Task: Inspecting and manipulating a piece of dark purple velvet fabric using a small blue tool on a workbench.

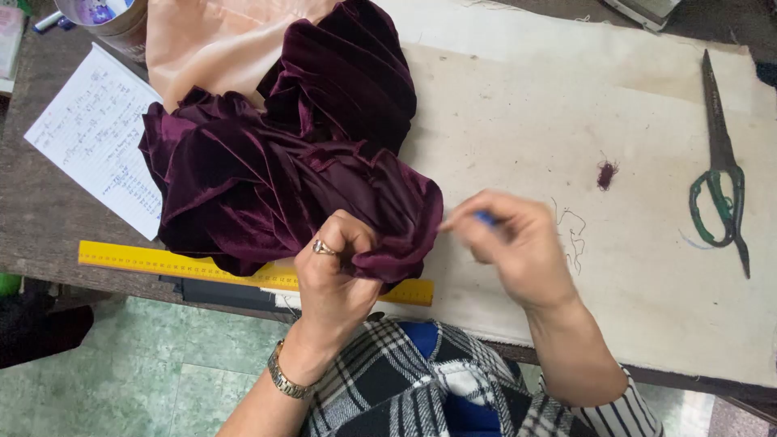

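A heap of dark purple velvet (283,162) is seen in the middle left of the frame, bunched up on a cream cloth (566,121) that is spread over the table (40,218). The lower edge of the velvet is pinched by the left hand (336,271), which is closed tight on a fold; a ring is worn on one finger and a metal watch on the wrist. Just to the right, the right hand (518,243) is seen blurred, with its fingers curled narrow around a small blue thing (486,218); what that thing is cannot be told. A yellow ruler (162,260) is laid under the velvet along the table edge. A sheet of written paper (97,137) is seen at the left, partly covered by the velvet. Peach cloth (210,40) is seen at the top, behind the velvet. Green-handled scissors (720,178) are laid at the far right, well apart from the hands. Loose threads (573,231) and a purple scrap (606,173) lie between.
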